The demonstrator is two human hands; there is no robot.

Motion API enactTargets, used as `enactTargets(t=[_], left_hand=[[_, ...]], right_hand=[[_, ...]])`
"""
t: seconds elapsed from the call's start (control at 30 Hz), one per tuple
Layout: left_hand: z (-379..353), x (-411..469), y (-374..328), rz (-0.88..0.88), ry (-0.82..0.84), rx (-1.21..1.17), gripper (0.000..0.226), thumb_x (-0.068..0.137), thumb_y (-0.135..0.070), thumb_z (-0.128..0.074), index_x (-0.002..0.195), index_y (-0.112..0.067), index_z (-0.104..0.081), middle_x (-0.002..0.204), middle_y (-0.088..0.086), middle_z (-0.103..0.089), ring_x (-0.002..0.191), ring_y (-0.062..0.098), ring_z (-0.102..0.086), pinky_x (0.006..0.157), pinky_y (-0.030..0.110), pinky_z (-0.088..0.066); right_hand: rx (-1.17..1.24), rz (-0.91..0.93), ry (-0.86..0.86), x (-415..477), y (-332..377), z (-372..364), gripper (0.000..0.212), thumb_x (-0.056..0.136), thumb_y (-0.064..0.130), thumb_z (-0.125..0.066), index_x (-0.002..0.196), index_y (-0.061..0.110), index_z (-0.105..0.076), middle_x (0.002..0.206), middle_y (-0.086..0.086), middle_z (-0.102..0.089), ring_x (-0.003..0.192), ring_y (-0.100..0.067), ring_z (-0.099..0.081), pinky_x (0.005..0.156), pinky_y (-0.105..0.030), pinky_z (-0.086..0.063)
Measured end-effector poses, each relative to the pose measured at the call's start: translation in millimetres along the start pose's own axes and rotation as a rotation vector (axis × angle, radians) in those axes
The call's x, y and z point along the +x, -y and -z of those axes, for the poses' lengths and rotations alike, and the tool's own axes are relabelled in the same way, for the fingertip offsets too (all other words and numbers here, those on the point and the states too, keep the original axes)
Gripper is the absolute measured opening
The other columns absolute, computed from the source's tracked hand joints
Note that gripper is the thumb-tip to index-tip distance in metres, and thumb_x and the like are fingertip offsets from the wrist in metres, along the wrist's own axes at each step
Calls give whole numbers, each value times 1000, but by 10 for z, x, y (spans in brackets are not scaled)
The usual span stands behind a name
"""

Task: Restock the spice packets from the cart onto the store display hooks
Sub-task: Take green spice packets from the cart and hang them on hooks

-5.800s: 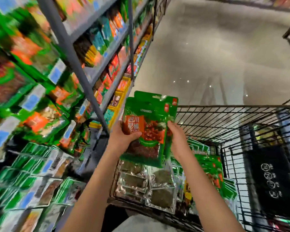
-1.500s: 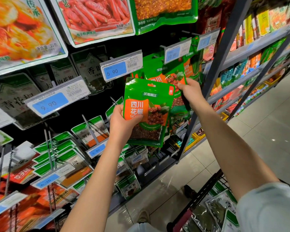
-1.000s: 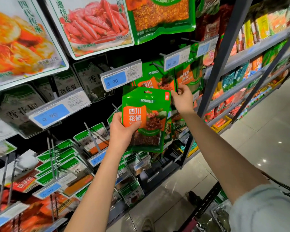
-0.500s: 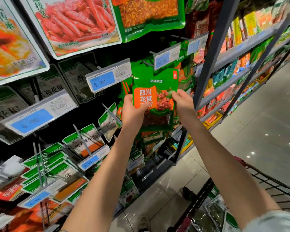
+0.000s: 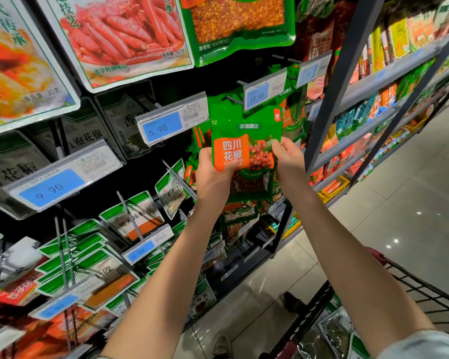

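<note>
Green Sichuan peppercorn packet [image 5: 246,141] is sitting up at the display hook [image 5: 232,99] under the 10.90 price tag [image 5: 263,90], left hand [image 5: 213,174] gripping its left edge, right hand [image 5: 288,156] pinching its right edge, cart [image 5: 399,286] waiting lower right.

1 green glossy plastic spice packet [image 5: 246,130]: orange label panel, white characters, red peppercorn picture, clear lower window showing reddish-brown spice. Upright, face toward camera, gripped at side edges by left hand [image 5: 213,174] and right hand [image 5: 288,156]. Top edge at thin metal display hook [image 5: 232,99] beside 10.90 price tag [image 5: 263,93]; whether threaded on, unclear. Black wire cart [image 5: 412,283] low right, clear packets [image 5: 337,330] inside.
</note>
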State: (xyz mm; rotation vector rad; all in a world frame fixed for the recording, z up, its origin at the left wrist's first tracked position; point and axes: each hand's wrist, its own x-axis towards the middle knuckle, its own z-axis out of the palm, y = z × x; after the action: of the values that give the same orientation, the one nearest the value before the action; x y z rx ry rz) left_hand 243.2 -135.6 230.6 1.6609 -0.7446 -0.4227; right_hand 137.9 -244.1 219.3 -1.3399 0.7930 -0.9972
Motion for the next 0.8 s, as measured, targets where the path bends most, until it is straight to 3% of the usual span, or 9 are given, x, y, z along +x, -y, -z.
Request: enactTargets(t=[0.13,0.47,0.53,0.63,0.7,0.73,0.8], left_hand=[[-10,13,8,-24,-15,11,28,89,-20,-67,108,-19,-46,86,-15,-55,72,-5,-53,57,6,-40],[-46,-9,71,-62,-28,49,29,89,-21,-67,108,-19,-46,85,-16,-55,68,-10,-53,55,5,-39],[-55,21,62,-40,-17,43,28,90,-23,-66,107,-22,-44,86,-15,-57,72,-6,-55,56,7,-39],[-69,99,25,17,-14,18,29,91,-22,-64,110,-23,-43,88,-15,-57,76,-3,-55,63,16,-43],[-78,152,6,31,-4,39,27,92,-22,-62,110,-22,-41,88,-14,-56,76,-2,-54,64,19,-43],[-81,171,-3,30,1,54,26,93,-23,-61,109,-22,-41,86,-14,-56,75,-1,-54,63,20,-43],[-94,204,-16,31,2,90,23,94,-26,-58,108,-21,-40,84,-13,-55,72,0,-53,60,21,-42]], right_hand=[[43,3,25,-11,33,-22,19,99,17,-45,90,11,-60,86,-2,-65,85,-14,-62,74,-28,-51],[38,-21,-12,26,-13,-2,21,95,24,-46,92,16,-65,95,-8,-67,97,-26,-63,89,-45,-49],[38,-4,-2,49,19,-12,20,96,23,-46,95,15,-65,97,-7,-68,99,-24,-63,90,-42,-49],[-3,-14,-25,117,68,-43,20,100,16,-46,93,14,-64,93,-7,-67,88,-13,-62,80,-22,-48],[-33,-30,-60,196,65,-65,22,101,14,-46,98,1,-63,100,-24,-64,87,-23,-59,79,-24,-42],[-36,-38,-74,231,59,-74,22,100,13,-46,100,-2,-63,98,-24,-64,85,-26,-58,79,-25,-41],[-62,-57,-84,267,99,-105,21,101,12,-46,105,0,-62,88,-1,-63,82,-13,-57,77,-22,-41]])
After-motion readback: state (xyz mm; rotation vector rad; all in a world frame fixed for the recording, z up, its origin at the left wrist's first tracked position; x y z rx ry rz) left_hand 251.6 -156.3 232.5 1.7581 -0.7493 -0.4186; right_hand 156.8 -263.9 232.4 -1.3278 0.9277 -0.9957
